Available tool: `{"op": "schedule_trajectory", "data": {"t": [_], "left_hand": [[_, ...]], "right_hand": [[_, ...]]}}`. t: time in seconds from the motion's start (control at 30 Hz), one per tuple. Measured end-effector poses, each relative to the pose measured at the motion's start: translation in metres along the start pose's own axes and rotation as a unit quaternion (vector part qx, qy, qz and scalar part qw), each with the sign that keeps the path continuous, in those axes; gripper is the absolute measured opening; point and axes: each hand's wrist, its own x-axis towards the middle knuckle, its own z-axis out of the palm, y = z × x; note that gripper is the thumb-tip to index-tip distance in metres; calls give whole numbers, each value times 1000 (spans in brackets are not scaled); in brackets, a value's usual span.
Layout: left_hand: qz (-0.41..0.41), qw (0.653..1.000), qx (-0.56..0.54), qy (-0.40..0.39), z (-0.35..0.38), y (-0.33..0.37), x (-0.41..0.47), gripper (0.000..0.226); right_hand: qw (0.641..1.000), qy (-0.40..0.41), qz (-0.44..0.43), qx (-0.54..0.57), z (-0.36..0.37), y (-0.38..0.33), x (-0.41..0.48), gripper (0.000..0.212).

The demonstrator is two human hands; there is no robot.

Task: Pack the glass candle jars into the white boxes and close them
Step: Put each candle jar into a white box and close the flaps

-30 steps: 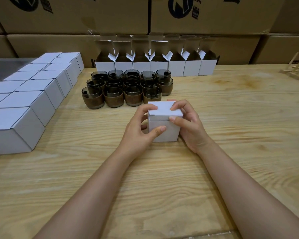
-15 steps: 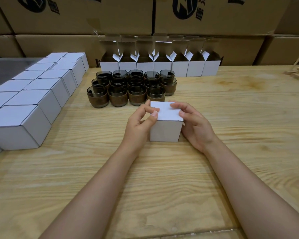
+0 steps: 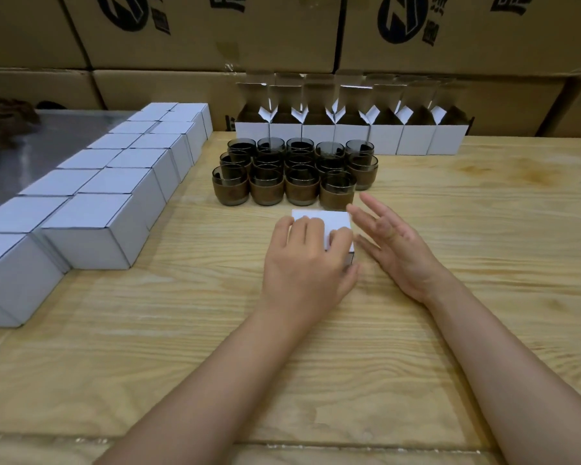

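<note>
Fingers of right hand (image 3: 396,248) now spread apart off the white box (image 3: 321,218); left hand (image 3: 307,263) grips it.

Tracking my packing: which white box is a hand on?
The lone closed box in front of the jars, gripped by the left hand; the rest stand untouched.

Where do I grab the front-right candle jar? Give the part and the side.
Probably take the front-right candle jar by its clear upper wall, coming from above and the right. It stands upright, mouth open; its right side is free, while another jar crowds its left and the closed white box sits just before it. The open right hand is nearest.
</note>
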Motion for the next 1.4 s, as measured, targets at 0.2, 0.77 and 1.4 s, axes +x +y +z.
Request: {"op": "schedule_trajectory", "data": {"t": [0.2, 0.77, 1.4], "left_hand": [[33, 996, 87, 11, -42, -55, -47, 25], [-174, 976, 127, -27, -76, -212, -138, 42], [11, 992, -125, 24, -20, -94, -33, 28]], "right_hand": [[1000, 1, 6, 12, -7, 4, 4, 54], [998, 22, 6, 58, -9, 6, 8, 45], [993, 50, 25, 104, -6, 3, 8, 47]]}}
